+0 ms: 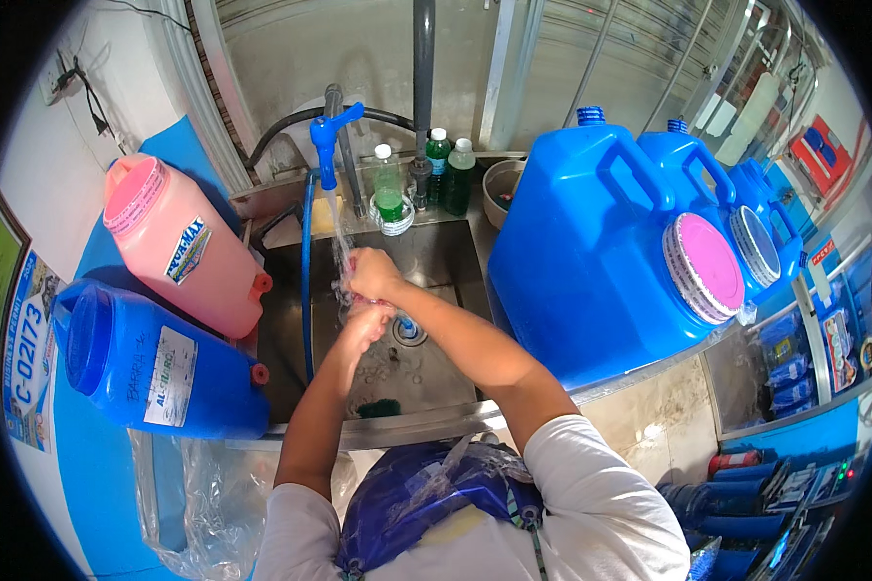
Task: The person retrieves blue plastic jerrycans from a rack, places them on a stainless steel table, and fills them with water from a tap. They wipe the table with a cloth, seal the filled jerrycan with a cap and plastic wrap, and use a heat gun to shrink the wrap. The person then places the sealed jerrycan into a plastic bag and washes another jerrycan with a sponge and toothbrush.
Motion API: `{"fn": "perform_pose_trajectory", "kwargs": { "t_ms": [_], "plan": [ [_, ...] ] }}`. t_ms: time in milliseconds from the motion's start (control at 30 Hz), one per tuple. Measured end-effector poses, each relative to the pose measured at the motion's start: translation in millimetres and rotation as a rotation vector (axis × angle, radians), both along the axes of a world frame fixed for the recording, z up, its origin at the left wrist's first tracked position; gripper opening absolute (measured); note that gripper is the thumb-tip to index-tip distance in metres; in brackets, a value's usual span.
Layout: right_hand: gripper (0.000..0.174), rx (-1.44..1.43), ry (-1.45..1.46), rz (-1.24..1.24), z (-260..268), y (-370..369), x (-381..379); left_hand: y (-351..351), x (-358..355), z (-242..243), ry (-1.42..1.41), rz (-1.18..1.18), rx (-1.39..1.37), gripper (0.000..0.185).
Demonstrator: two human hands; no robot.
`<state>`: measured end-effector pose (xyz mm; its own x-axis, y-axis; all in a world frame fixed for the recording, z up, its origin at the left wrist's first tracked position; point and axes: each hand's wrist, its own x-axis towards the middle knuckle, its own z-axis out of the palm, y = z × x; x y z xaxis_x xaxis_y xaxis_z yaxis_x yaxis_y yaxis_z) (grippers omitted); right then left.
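Note:
My right hand (372, 274) is closed in a fist under the stream of water (338, 225) from a blue plastic faucet (325, 149). Just below it, nearly touching, is my left hand (367, 327), its fingers curled. A small reddish item (369, 299) shows between and beside the fingers of both hands; its shape is mostly hidden and blurred by the splashing. Both hands are over a stainless steel sink (436, 374). The drain with a blue fitting (408, 329) lies under my wrists. A dark green scouring pad (379, 408) rests near the sink's front edge.
On the left lie a pink jug (189, 254) and a blue jug (218, 385), both with red fittings. Several large blue jugs (574, 254) line the right side. Behind the sink stand bottles of green liquid (458, 178), a yellow sponge (327, 214) and a bowl (495, 181). A blue hose (308, 276) hangs into the sink.

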<state>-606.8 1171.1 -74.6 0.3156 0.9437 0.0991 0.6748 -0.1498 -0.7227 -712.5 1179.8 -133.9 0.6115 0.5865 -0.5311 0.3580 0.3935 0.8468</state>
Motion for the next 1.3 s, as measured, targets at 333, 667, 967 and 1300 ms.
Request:
{"fn": "perform_pose_trajectory", "kwargs": {
  "t_ms": [333, 667, 967, 1300],
  "plan": [
    [0.039, -0.054, -0.107, -0.116, -20.7, -40.4, 12.0, -8.5, 25.1, -69.5, -0.130, -0.082, 0.395, 0.082],
    [0.045, -0.469, -0.862, -0.434, -33.6, -61.5, 154.8, 33.7, 0.3, 0.7, -0.590, 0.219, -0.373, 0.046],
    [0.029, -0.313, -0.408, -0.061, -30.3, -9.2, 64.5, 36.3, -31.2, 79.4, -0.425, 0.155, -0.037, 0.047],
    [0.026, -0.300, 1.468, 0.327, -29.1, -8.0, -4.1, 35.7, 22.0, 237.3, -0.271, 0.202, 1.991, 0.066]
  ]
}}
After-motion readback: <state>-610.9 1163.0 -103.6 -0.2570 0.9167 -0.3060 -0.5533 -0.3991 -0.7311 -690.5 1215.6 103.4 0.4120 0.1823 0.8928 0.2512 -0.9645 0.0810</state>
